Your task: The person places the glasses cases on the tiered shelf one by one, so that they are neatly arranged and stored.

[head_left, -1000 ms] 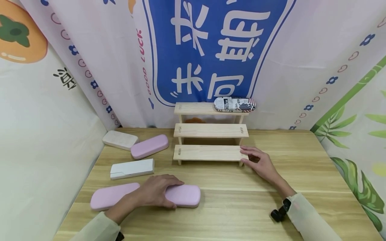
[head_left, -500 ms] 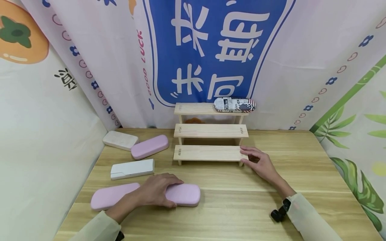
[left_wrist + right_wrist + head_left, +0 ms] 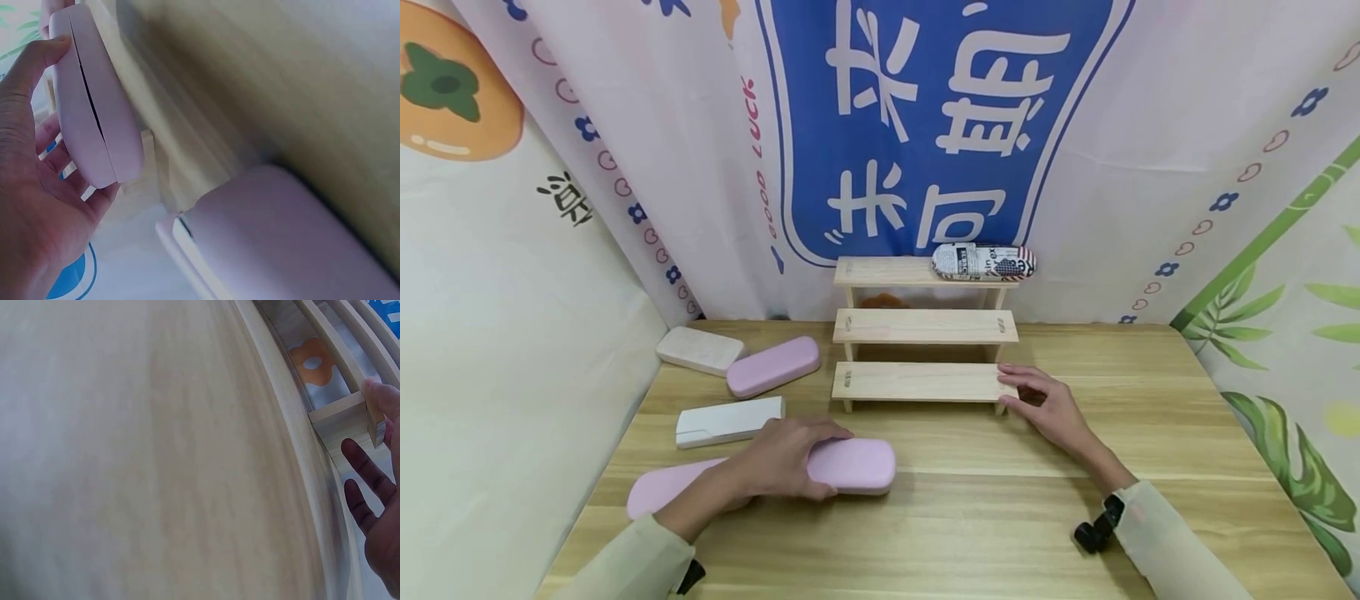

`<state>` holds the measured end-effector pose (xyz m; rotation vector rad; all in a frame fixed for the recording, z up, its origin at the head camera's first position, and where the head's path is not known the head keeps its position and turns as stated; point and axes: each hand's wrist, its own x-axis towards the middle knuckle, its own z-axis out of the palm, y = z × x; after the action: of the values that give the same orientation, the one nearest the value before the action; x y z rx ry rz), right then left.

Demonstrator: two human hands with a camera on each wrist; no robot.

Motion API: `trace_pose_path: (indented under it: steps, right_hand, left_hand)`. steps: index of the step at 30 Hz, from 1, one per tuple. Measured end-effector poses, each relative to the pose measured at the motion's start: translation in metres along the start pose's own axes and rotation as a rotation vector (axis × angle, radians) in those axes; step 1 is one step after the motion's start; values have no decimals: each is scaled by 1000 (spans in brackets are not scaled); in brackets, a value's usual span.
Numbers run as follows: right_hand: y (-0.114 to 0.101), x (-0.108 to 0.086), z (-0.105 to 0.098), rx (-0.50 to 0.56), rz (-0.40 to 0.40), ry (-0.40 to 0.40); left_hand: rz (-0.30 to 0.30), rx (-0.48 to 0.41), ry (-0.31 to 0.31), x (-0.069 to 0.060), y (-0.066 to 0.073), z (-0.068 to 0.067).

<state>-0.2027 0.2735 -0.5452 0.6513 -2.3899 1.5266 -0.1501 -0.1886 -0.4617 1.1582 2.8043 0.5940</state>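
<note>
a pink case (image 3: 853, 465) is gripped by the fingers (image 3: 825, 430) of the left hand (image 3: 786, 457) over the tabletop (image 3: 970, 533), in front of a wooden rack (image 3: 925, 326). the rack's lowest board (image 3: 917, 382) is pinched at its right end by the right hand (image 3: 1051, 408); a patterned case (image 3: 983, 261) is borne on the top tier (image 3: 882, 271).

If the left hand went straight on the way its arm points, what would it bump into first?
Probably the bottom wooden shelf, with the pink case in the left hand likely touching it first. The hand's height is hard to judge, so it might pass over.
</note>
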Motion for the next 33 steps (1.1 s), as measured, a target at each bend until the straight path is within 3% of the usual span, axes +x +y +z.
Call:
trace_pose_path:
  steps: [8, 33]
  right_hand:
    - [3, -1, 0, -10, -4, 1]
    - [2, 0, -1, -19, -10, 0]
  left_hand:
    - [10, 45, 51, 8, 0, -11]
    - [-6, 11, 146, 36, -7, -50]
